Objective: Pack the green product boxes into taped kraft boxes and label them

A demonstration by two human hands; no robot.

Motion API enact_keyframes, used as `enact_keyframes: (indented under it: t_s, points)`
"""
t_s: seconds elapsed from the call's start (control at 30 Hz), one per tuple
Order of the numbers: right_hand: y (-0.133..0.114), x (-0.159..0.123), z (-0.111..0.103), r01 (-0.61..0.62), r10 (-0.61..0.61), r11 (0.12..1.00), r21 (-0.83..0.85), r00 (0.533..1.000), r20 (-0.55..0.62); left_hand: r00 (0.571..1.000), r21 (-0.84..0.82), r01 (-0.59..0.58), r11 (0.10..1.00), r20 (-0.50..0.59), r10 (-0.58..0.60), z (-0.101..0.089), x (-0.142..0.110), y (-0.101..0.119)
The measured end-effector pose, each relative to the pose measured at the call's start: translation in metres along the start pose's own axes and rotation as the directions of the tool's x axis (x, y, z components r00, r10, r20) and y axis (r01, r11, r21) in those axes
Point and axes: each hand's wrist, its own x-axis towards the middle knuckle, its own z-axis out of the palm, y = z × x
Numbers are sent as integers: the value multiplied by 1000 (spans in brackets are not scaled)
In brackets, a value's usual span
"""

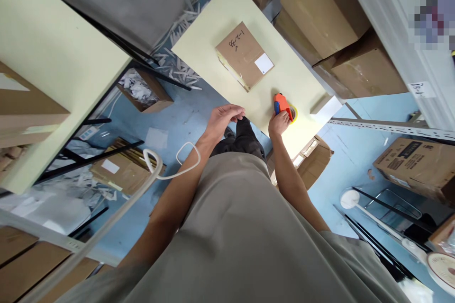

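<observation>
My right hand point(279, 124) is wrapped round the handle of an orange and blue tape dispenser point(282, 103), which carries a roll of yellowish tape and rests on the cream table point(305, 85). My left hand point(226, 117) is by the table's near edge, its thumb and fingertips pressed together. Whatever may be between those fingertips is too small to tell. Farther up the table lies a flat brown cardboard box point(243, 54) with handwriting and a white label on top. Strips of tape run along its near left side, and neither hand touches it.
A long white box point(326, 105) sits near the table's right end. Large cartons point(323, 9) stand behind the table. An open carton point(314, 163) is on the floor below. Another table point(64, 33) stands at left, and a white cable point(152, 165) hangs by my left arm.
</observation>
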Motion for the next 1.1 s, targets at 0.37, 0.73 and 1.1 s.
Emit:
enact_keyframes:
  t_s: [0.37, 0.73, 1.1]
  points:
    - [0, 0, 0, -5, 5, 1000, -17, 1000, 3, 999, 3, -25, 1000, 48, 25, -1, -4, 2]
    - [-4, 0, -12, 2, -2, 1000, 2, 999, 44, 956, -175, 57, 983, 293, -3, 1, -40, 42]
    - [-27, -36, -108, 268, -203, 918, 293, 951, -234, 940, -108, 101, 989, 336, -59, -9, -42, 46]
